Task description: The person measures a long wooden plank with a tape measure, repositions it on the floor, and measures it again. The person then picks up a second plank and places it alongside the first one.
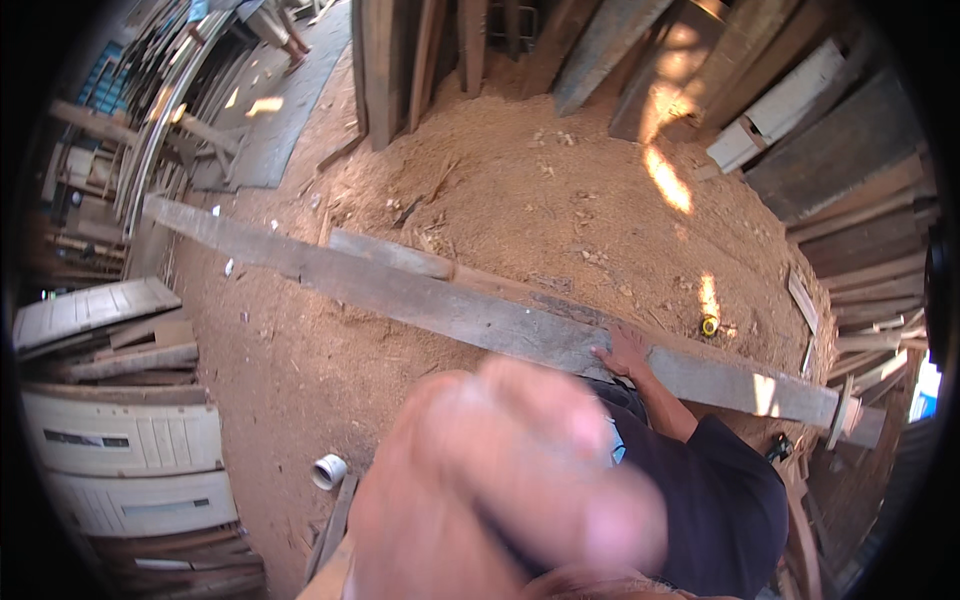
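A long grey weathered wooden plank (440, 305) runs from the upper left to the lower right in front of me, above sawdust. My right hand (627, 355) lies on top of it, right of the middle, with fingers extended and thumb out to the side. Close to the camera, my left hand (510, 455) is raised, large and smeared by motion. Its fingers look bent, but I cannot make out whether they hold anything. A shorter board (390, 254) lies along the plank's far side.
Sawdust (540, 190) covers the ground. A small round yellow-and-black thing (709, 326) lies beyond the plank. Boards (840, 150) lean at the right and back. White panels (125, 435) are stacked left, near a white cylinder (328, 470). A person's legs (285, 35) show at far left.
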### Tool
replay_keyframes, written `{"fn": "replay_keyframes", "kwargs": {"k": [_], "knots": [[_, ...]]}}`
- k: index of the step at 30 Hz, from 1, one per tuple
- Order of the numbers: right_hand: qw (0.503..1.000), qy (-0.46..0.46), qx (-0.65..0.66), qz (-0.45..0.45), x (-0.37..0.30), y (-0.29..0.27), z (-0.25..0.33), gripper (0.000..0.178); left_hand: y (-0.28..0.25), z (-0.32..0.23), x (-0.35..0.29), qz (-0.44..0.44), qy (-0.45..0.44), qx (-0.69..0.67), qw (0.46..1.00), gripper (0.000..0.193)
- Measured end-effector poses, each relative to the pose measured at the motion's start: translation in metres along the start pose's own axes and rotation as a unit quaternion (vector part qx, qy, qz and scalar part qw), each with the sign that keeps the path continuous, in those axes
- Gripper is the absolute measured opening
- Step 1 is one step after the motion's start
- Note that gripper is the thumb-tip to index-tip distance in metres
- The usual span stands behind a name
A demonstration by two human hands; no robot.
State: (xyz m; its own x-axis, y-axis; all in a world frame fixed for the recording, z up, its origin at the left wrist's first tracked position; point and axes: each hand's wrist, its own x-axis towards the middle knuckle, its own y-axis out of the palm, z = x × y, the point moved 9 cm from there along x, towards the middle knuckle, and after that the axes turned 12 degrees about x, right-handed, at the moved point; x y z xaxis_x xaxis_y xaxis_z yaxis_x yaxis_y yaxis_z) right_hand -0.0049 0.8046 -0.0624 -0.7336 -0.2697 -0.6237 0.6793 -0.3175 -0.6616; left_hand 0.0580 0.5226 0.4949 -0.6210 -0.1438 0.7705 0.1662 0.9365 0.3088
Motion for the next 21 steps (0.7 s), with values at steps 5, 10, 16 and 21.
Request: {"fn": "replay_keyframes", "kwargs": {"k": [5,10,16,21], "knots": [[1.0,-0.024,-0.019,-0.002,0.002,0.001,0.016,0.078,0.043,-0.014,0.002,0.032,-0.002,-0.09,0.995,0.046],[0.998,-0.031,0.02,-0.051,0.005,0.014,-0.018,0.075,0.057,0.026,-0.004,0.084,-0.036,-0.154,0.984,0.048],[0.999,-0.011,0.04,-0.018,-0.01,-0.015,0.02,0.074,0.076,0.037,-0.009,0.102,-0.052,-0.152,0.982,0.051],[0.999,0.014,0.038,-0.032,-0.018,-0.021,0.018,0.069,0.078,0.054,0.0,0.118,-0.064,-0.189,0.973,0.053]]}}
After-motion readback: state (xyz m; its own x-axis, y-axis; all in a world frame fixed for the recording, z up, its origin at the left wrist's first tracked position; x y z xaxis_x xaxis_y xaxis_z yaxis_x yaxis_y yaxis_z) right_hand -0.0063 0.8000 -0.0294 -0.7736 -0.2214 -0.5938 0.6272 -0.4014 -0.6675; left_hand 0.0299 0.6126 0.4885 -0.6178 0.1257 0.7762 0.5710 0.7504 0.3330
